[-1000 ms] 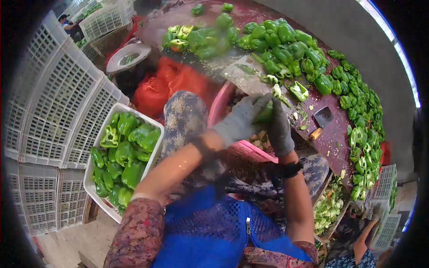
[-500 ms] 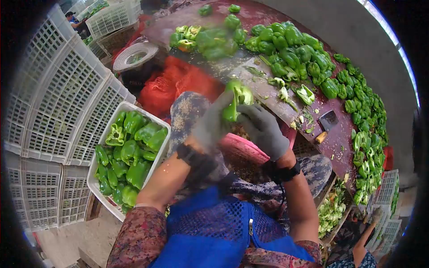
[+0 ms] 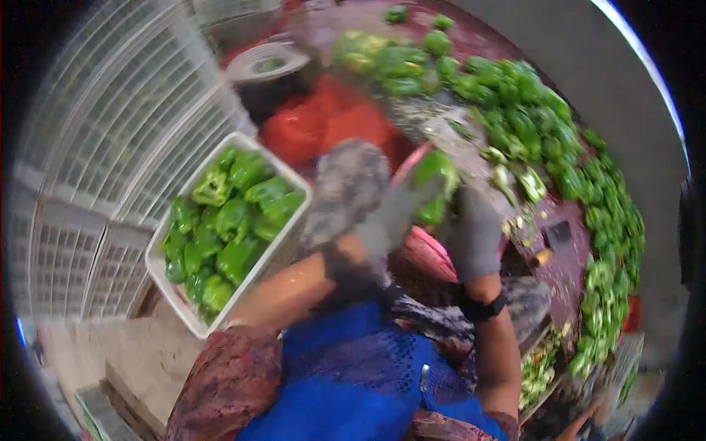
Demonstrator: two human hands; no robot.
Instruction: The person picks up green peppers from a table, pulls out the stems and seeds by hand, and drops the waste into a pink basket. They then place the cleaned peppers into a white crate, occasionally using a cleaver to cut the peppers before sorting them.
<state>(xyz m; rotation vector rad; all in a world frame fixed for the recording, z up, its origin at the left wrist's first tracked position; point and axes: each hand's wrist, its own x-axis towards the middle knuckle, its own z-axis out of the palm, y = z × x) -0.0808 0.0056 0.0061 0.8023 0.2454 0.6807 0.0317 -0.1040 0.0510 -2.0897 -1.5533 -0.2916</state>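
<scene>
The picture is motion-blurred. Both of my hands wear grey gloves. My left hand (image 3: 386, 217) and my right hand (image 3: 473, 231) are raised together over the pink basin (image 3: 423, 253), holding a green bell pepper (image 3: 434, 184) between them. A white crate (image 3: 283, 246) full of cut green peppers (image 3: 228, 220) stands to my left. Behind my hands lies the dark red table (image 3: 566, 268) covered with whole green peppers (image 3: 529, 95).
A cleaver (image 3: 553, 241) lies on the table near my right hand. Stacked empty white crates (image 3: 110, 147) stand at the left. A red mesh sack (image 3: 323, 121) lies behind the basin. A box of pepper scraps (image 3: 540, 364) sits low at the right.
My hands lifted the pepper from the basin and stayed together on it. The camera swung left, so the crate of cut peppers now sits closer to the middle.
</scene>
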